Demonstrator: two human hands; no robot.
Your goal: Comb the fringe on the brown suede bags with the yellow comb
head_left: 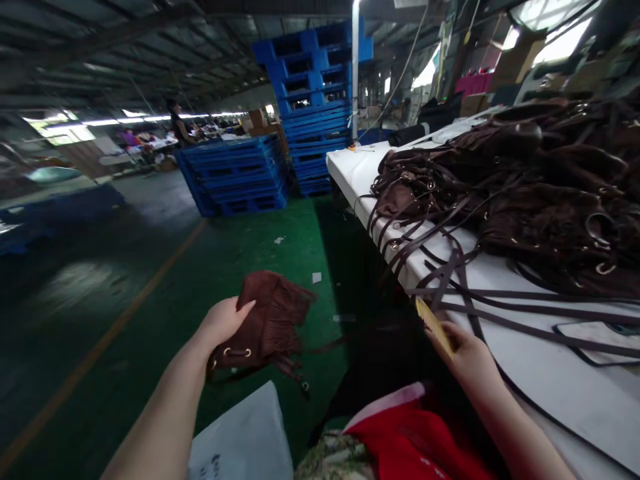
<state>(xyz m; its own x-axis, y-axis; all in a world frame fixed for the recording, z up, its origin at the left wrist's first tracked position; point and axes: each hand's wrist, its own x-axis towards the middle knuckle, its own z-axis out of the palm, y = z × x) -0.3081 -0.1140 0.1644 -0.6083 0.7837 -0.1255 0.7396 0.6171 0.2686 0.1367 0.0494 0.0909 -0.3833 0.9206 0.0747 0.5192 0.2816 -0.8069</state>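
Observation:
My left hand (226,328) grips a dark brown fringed bag (253,327) by its edge, out over the floor to the left of the table. Brass-coloured eyelets show on the bag, and its fringe hangs toward the right. Closed around a flat yellow comb (436,328), my right hand (467,353) is beside the table edge. Brown straps (457,267) trail over that edge near the comb. A large heap of similar brown bags (550,193) covers the far part of the white table (565,400).
A phone-like object (600,341) lies under straps on the table. Stacked blue pallets (235,175) stand ahead, with a taller stack (315,100) behind. A person (179,123) is in the distance. Close to me are a pale bag (245,433) and red cloth (415,433).

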